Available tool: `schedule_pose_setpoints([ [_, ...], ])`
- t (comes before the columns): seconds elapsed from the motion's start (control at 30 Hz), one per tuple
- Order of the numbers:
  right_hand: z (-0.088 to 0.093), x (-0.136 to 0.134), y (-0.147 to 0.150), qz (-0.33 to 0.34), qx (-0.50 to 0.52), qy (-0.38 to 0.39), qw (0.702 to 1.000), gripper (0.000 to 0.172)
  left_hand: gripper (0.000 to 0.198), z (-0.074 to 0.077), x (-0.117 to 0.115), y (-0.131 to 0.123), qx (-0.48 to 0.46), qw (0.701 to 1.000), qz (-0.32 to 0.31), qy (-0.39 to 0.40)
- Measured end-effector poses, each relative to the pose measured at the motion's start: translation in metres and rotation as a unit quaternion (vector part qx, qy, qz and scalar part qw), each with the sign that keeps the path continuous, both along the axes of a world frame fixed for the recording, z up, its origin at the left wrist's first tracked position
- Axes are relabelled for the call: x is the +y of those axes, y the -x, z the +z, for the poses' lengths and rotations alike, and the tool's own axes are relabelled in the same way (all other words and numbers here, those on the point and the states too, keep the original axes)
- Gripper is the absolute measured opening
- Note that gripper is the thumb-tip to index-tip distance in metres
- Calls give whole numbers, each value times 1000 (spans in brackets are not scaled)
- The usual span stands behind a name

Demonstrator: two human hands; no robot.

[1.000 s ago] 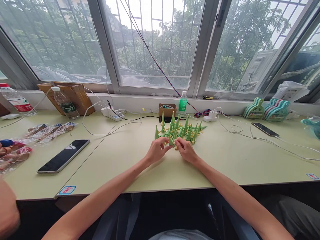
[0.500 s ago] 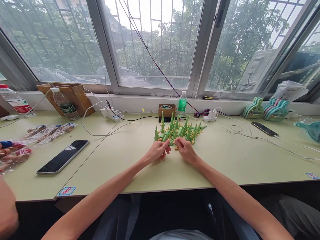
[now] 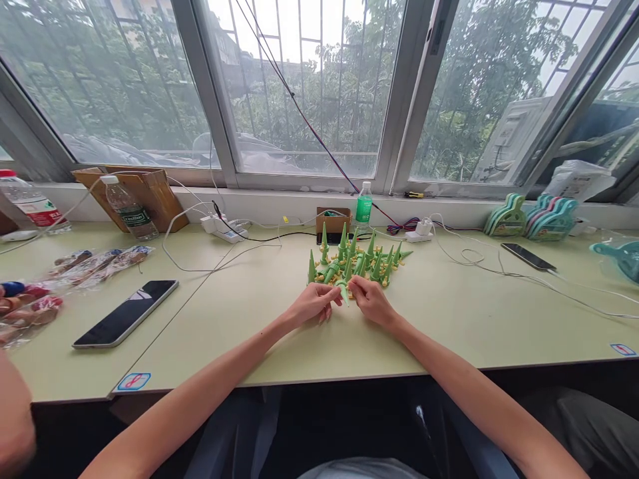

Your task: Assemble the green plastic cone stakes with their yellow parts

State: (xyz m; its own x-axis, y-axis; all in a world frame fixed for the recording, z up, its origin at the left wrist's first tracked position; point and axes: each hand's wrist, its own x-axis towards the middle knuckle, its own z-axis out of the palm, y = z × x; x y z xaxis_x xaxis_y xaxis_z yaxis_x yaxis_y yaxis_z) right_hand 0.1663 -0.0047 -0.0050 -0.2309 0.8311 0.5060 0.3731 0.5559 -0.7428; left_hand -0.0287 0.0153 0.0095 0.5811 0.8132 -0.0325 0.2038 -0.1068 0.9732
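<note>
A green cone-shaped plant watering spike (image 3: 344,293) is held between my two hands, its pointed end tilted down toward me. My left hand (image 3: 314,303) is closed, with thumb and forefinger pinching the spike from the left. On the other side, my right hand (image 3: 372,299) is closed too, its fingertips pressed together at the spike's right side; the small part under them is hidden. Just behind my hands stands a cluster of similar green spikes (image 3: 370,249) with small yellow valves, several upright and some lying down.
A green-labelled bottle (image 3: 364,205) and a small cardboard box (image 3: 333,218) stand behind the cluster. Phones (image 3: 127,313) lie to both sides, with white cables (image 3: 219,269) across the table. Bagged items (image 3: 94,263) and another person's arm (image 3: 14,412) are at left.
The watering spike between my fingers has turned so that its tip now points down toward me. Both hands stay in nearly the same place.
</note>
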Motion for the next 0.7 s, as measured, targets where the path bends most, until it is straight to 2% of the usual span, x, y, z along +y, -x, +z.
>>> schedule_pose_setpoints([
  [0.23, 0, 0, 2, -3, 21, 42, 999, 38, 40, -2, -3, -1, -2, 989, 60, -133],
  [0.4, -6, 3, 3, 4, 70, 79, 994, 39, 35, -3, -3, -5, 2, 956, 112, -272],
  [0.53, -7, 3, 5, 18, 111, 105, 988, 40, 28, -4, -4, -7, 8, 919, 107, -379],
  [0.7, -7, 2, 5, 26, 114, 97, 988, 42, 23, -7, -3, -5, 3, 889, 92, -449],
])
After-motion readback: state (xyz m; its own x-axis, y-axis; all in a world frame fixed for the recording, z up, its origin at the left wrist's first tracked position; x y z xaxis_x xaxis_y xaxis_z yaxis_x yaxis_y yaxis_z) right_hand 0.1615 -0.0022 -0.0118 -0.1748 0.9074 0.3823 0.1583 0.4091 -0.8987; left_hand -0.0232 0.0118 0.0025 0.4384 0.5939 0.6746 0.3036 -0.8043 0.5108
